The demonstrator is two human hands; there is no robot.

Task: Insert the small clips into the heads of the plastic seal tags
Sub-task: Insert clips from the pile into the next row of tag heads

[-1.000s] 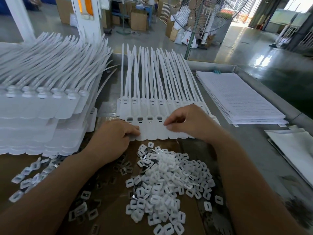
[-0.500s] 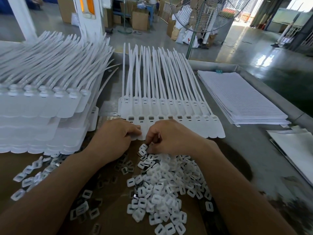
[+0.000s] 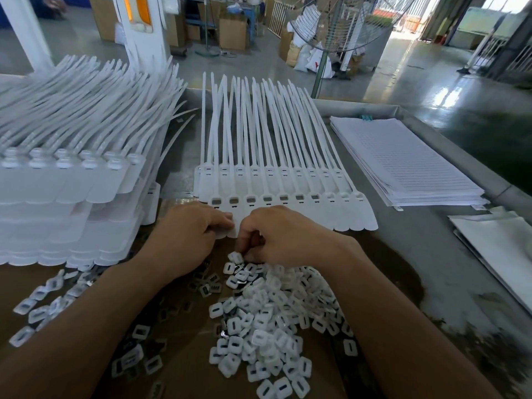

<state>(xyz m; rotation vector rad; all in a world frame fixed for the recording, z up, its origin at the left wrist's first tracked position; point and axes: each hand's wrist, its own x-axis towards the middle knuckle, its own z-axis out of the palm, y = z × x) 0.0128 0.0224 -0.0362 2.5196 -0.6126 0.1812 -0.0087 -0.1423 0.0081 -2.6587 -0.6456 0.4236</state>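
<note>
Nearest the camera I see a pile of small clips (image 3: 276,321), white squares with a slot in the middle, heaped on a brown cardboard sheet (image 3: 184,372), with loose clips (image 3: 43,306) strewn out to the left. The right hand (image 3: 285,234) is at the pile's far edge, knuckles up, thumb and fingers curled down and pinching a clip (image 3: 236,257). Just beside it the left hand (image 3: 187,234) lies with bent fingers on the near edge of the row of seal tags (image 3: 288,180); its thumb is hidden, so I cannot tell whether it grips the row or only presses on it. The tags lie flat and side by side on the grey table (image 3: 403,254), flags toward me, straps running away. In the nearer line of heads, those toward the left show dark rectangular openings, while the three at the right end look plain white (too small for me to say more). To the left sits a tall stack of tags (image 3: 72,182), to the right a stack of lined white sheets (image 3: 403,159). Beyond the table stand a fan (image 3: 339,24), cardboard boxes (image 3: 233,34) and a white pillar (image 3: 144,24).
</note>
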